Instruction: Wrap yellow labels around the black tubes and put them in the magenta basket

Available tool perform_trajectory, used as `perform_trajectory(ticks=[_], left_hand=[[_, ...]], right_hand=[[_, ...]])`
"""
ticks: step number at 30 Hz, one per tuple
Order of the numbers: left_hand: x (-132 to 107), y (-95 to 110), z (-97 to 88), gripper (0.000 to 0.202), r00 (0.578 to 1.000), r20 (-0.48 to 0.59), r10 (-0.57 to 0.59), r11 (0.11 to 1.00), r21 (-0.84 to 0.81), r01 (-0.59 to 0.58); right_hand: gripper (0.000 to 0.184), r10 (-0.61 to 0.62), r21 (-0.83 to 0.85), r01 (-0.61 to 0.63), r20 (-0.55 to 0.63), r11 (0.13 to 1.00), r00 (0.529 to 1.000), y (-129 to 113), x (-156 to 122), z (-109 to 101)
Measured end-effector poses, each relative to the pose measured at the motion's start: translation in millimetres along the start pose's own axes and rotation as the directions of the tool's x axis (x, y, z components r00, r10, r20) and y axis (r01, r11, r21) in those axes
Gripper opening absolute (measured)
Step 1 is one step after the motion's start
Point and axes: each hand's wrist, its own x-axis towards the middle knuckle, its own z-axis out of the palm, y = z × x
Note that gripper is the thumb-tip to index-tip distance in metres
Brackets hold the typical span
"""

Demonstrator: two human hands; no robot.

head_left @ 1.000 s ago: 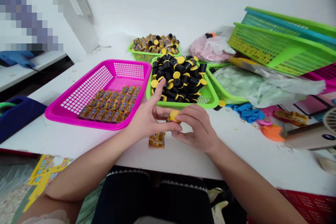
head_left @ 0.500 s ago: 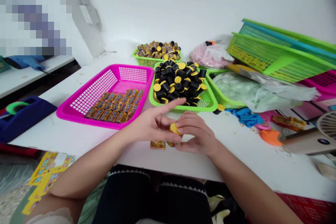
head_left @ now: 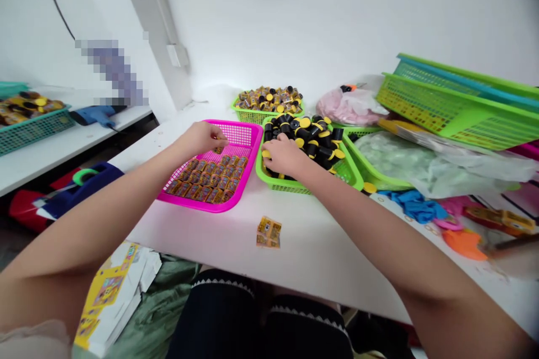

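Observation:
My left hand (head_left: pixel 202 137) reaches over the pink basket (head_left: pixel 248 133), fingers pinched on a small labelled container held just above the rows of labelled containers (head_left: pixel 206 178) lying in it. My right hand (head_left: pixel 283 156) rests in the near green basket (head_left: pixel 295 185), fingers curled down among the black containers with yellow caps (head_left: pixel 314 134); what they grip is hidden. A small yellow printed label (head_left: pixel 269 232) lies on the white table (head_left: pixel 320 247) in front of me.
A second green basket (head_left: pixel 269 102) of labelled containers stands behind. To the right lie a pink bag (head_left: pixel 343 107), a clear bag of pale pieces (head_left: pixel 404 151), stacked green baskets (head_left: pixel 458 109) and blue gloves (head_left: pixel 415 206). A tape dispenser (head_left: pixel 82 188) sits at the left.
Both hands left the table's front, where they worked a yellow-capped container together. The left hand moved to the pink basket, the right into the green basket. The camera tilted up.

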Motion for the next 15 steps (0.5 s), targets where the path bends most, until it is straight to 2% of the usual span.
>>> perform_trajectory(ticks=[3,5,8,10,12,15], left_hand=[[27.0,-16.1,14.7,0.023,0.997,0.066,-0.047,0.993,0.11,0.039],[35.1,-23.8,26.0,0.021,0.991,0.102,-0.09,0.984,0.165,0.072],[37.4,-31.4,40.4,0.021,0.975,0.168,-0.148,0.965,0.242,0.104],[37.5,-33.7,44.6,0.026,0.963,0.212,-0.168,0.956,0.274,0.106],[38.8,-31.9,42.1,0.03,0.957,0.236,-0.172,0.951,0.294,0.099],[36.0,-16.1,28.0,0.039,0.975,0.168,-0.144,0.946,0.314,0.086]], right_hand=[[0.017,0.022,-0.032,-0.024,-0.049,0.999,0.999,-7.8,2.1,-0.4],[0.02,-0.011,-0.025,0.007,-0.165,1.0,0.986,-8.2,-6.9,-6.2],[0.028,0.013,0.133,0.047,-0.417,0.99,0.909,-3.3,-33.5,-18.1],[0.031,0.15,0.321,0.029,-0.52,0.947,0.841,1.9,-56.2,-23.6],[0.029,0.284,0.481,0.018,-0.547,0.877,0.787,8.4,-78.6,-24.6],[0.024,0.467,0.754,0.006,-0.413,0.657,0.782,19.7,-106.0,-18.9]])
